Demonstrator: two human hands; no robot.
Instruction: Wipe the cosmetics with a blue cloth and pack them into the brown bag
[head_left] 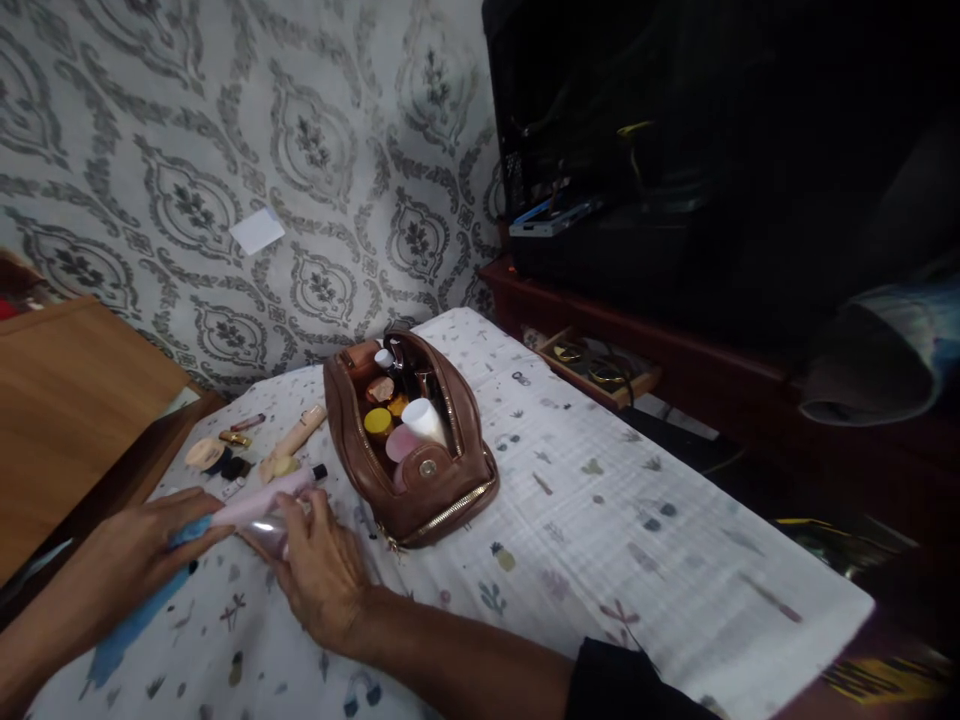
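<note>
My left hand (161, 540) is closed around the lower end of a pale pink tube (262, 497), with a strip of blue cloth-like material (142, 620) under and between its fingers. The fingers of my right hand (322, 575) are bent round a shiny, silvery-pink packet or tube (268, 532), just below the pink tube and close against it. Right of the hands stands an unzipped brown leather toiletry bag (442, 517). Inside it are a white bottle (424, 421), a yellow-lidded jar (378, 424), a pink round item (403, 443) and others partly hidden by the bag's walls.
Small cosmetics lie left of the bag, among them a beige tube (300, 432), a round compact (206, 455) and a gold lipstick (235, 438). A printed white cloth (585, 530) covers the surface. A wooden panel (75, 400) stands left; a small open drawer (600, 375) and a dark screen (712, 150) are right.
</note>
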